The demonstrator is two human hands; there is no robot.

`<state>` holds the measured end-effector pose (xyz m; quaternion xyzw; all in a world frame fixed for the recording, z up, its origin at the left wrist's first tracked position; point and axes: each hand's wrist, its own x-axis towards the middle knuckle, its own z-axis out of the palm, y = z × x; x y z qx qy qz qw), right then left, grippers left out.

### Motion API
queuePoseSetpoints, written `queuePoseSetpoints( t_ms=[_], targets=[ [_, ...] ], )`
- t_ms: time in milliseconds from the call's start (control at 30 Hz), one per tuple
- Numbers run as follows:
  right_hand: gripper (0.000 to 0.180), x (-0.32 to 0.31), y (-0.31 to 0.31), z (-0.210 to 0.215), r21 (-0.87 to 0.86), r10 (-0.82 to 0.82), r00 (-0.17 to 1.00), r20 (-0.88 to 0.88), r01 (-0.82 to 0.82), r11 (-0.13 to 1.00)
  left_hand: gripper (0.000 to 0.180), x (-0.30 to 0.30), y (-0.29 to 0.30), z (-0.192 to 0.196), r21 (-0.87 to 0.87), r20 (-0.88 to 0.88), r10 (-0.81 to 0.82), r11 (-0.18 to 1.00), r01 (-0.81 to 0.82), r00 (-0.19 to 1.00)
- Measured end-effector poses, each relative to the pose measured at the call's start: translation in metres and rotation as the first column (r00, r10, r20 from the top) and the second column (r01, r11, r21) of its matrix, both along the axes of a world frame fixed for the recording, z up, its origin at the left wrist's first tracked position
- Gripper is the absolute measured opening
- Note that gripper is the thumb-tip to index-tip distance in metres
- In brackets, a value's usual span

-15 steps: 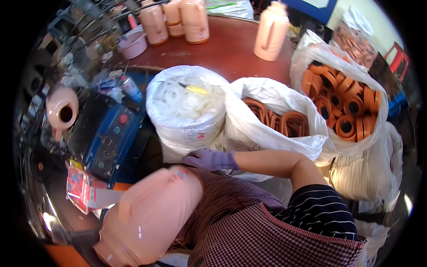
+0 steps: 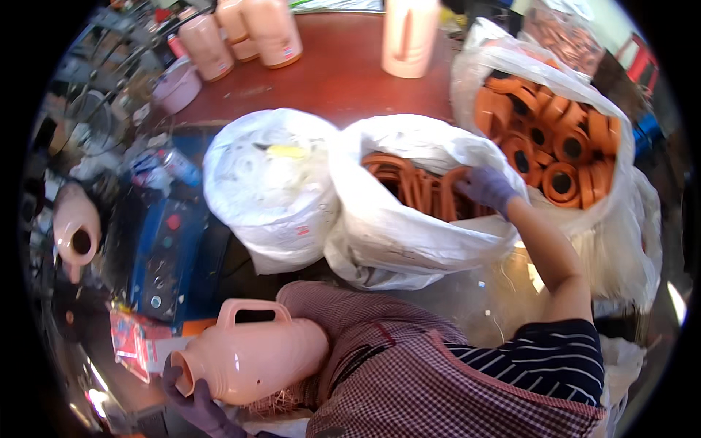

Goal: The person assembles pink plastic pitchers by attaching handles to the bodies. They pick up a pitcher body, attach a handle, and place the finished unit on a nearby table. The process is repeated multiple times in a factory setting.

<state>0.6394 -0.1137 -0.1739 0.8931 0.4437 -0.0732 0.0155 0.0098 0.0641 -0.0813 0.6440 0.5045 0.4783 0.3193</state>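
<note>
The pink jug lies on its side against the checked apron, its mouth turned left and its looped handle uppermost. The purple-gloved left hand is at that mouth, fingers clamped on the rim, so the jug's body stretches away to the right of the hand.

The right hand, in a matching glove, reaches into the middle white sack, well apart from the jug. Its fingers are at the reddish-brown loops toward the sack's right side; they are partly hidden, so I cannot tell whether they have closed on one. Just left stands another white sack with pale pieces inside, to the right a clear bag full of orange rings, and beyond them other pink jugs stand on the red table
</note>
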Motion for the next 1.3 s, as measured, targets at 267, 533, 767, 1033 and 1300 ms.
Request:
queuePoseSetpoints(
  t_ms=[267,533,767,1033,1300],
  targets=[
    [0.032,0.055,-0.006,-0.038,0.079,0.208,0.975,0.075,-0.214,0.974,0.051,0.042,0.011,0.06,0.086,-0.225,-0.217,0.967,0.241,0.95],
    [0.029,0.114,0.036,0.023,0.141,0.562,0.543,0.624,-0.785,0.603,0.043,-0.014,0.022,0.023,-0.064,0.104,-0.728,0.675,0.735,0.677],
    [0.043,-0.147,0.126,0.227,0.402,0.289,0.709,0.643,-0.634,0.66,0.034,0.021,-0.002,0.0,-0.006,0.433,-0.229,0.967,0.257,0.872],
    [0.049,-0.369,0.153,0.223,0.603,0.9,0.213,0.38,-0.795,-0.066,0.049,0.008,-0.038,0.056,0.148,-0.295,-0.378,0.89,0.432,0.878],
    [0.046,-0.373,0.129,0.204,0.61,0.901,0.028,0.433,-0.745,-0.27,0.046,0.012,-0.04,0.027,0.263,-0.235,-0.335,0.882,0.391,0.913]
  ],
)
